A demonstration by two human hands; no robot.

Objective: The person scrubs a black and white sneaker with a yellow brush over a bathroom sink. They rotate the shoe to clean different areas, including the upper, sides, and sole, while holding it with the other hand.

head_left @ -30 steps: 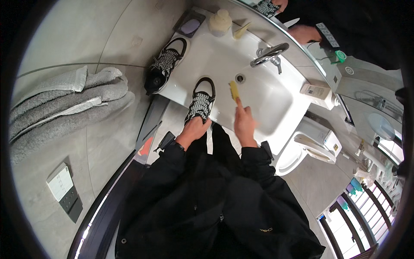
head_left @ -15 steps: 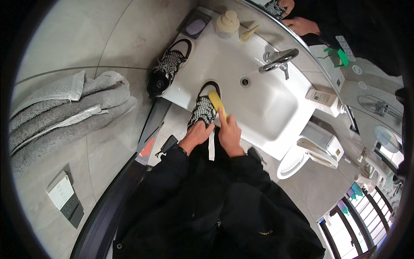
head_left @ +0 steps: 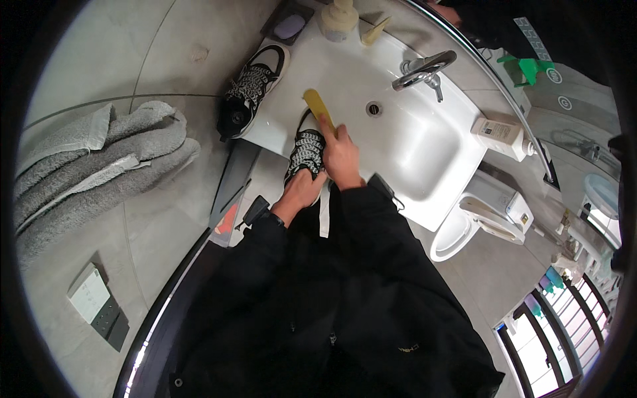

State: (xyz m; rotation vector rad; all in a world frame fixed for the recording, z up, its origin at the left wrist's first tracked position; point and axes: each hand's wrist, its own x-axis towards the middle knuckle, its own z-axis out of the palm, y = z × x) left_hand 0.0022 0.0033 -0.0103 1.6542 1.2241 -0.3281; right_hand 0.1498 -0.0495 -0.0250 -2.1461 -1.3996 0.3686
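My left hand grips the heel end of a black and white sneaker that rests on the front rim of a white washbasin. My right hand holds a yellow brush and lies over the shoe's opening, with the brush pointing away from me toward the back of the sink. A second black and white sneaker lies on the left edge of the basin top, apart from both hands. A white lace hangs down from the held shoe.
A chrome tap and drain sit in the basin. A soap dish, a cream dispenser and a white bottle stand around it. Grey towels hang at left. A white toilet stands at right.
My right hand has carried the yellow brush from over the basin leftward onto the held sneaker. The left hand has kept its grip on the shoe.
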